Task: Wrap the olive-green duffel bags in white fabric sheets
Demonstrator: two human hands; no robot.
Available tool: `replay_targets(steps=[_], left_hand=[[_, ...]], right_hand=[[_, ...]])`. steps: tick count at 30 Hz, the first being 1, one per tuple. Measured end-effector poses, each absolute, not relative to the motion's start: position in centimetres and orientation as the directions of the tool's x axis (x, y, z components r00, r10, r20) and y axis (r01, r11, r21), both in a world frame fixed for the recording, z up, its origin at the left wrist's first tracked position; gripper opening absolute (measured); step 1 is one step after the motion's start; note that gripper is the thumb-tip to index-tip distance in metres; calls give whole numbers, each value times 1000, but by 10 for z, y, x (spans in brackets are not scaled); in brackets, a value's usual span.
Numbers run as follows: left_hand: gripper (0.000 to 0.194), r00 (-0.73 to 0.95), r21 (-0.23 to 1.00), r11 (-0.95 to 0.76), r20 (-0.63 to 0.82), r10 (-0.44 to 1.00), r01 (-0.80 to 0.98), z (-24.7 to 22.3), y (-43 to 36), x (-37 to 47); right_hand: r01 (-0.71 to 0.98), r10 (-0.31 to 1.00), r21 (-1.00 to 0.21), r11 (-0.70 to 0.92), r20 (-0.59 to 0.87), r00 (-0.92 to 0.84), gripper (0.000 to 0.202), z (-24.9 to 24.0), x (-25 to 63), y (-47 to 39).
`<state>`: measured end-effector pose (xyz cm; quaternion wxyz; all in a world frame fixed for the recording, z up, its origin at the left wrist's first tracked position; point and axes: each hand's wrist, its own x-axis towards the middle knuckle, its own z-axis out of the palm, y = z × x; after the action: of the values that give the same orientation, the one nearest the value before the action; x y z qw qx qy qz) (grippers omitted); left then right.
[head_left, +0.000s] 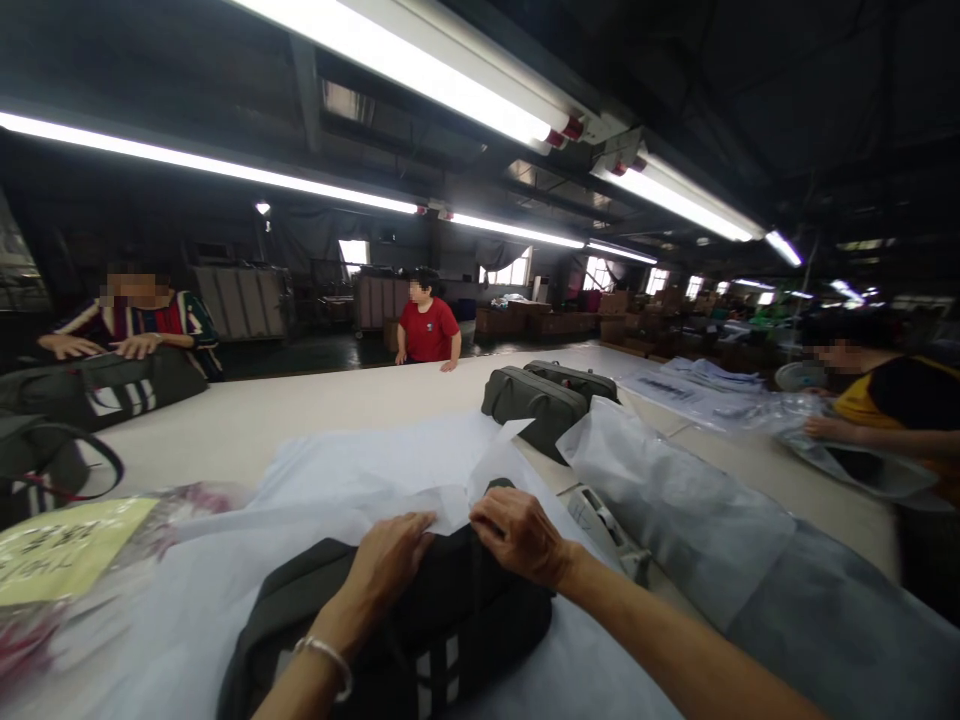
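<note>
A dark green duffel bag [330, 600] with white stripes lies in front of me on white paper sheets [390, 445]. My left hand [390, 562], a bracelet on its wrist, is closed at the bag's top edge, with the rim of a thin white sheet [450, 510] at its fingertips. Beside it, my right hand [519, 530] has curled fingers pinching that sheet's edge near the bag's top. The fingers hide the exact contact with the bag.
Two green bags [536, 400] stand farther back on the white table [352, 395]. Plastic-wrapped goods [675, 500] lie at right, and a yellow label [64, 550] at left. Co-workers stand at left [150, 320], across the table [429, 325] and at right [892, 400].
</note>
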<state>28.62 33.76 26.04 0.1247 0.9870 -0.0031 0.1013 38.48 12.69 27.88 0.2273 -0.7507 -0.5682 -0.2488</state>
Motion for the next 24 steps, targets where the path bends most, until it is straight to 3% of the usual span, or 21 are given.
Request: replay_targets(steps=[2,5,7,9,12,13,15,17,19,21,23,24], left_hand=[[32,978,233,-972,208,16,-33,262,338,287],[32,978,218,-974,210,-6,-53,258,338,286],[36,976,203,-977,219,-17,-63,252,337,281],[40,951,149,-985,308,-37,-87,245,337,272],[44,793,85,-995,609,11,-52,233,344,242],[44,713,124,-992,696,81,-8,229,350,229],[46,555,316,-943,769,318,102,219,368,198],[54,450,597,-772,640,622,218,202,394,169],[63,399,818,-479,343,850,318,180,422,148],[67,427,925,-203,51,903,320,155,444,139],[68,517,957,-28,-132,846,290,133,457,142],[68,546,958,6,-168,821,286,125,459,147]], right_hand=[[971,728,-83,-222,649,222,10,274,379,119],[976,766,-33,-217,614,192,51,275,386,120],[984,843,-11,-178,513,159,71,276,395,133],[985,901,-67,-157,398,171,59,273,404,149],[950,889,-210,-231,350,294,29,266,414,167],[939,868,-245,-242,377,322,28,264,416,168],[941,828,-273,-200,467,311,30,264,418,162],[952,777,-275,-137,567,275,35,265,419,147],[930,654,-333,-154,671,348,32,260,421,124],[797,356,-550,-249,713,604,30,244,425,101],[507,33,-822,-259,517,855,38,220,432,84],[360,-45,-905,-228,379,924,43,207,436,80]])
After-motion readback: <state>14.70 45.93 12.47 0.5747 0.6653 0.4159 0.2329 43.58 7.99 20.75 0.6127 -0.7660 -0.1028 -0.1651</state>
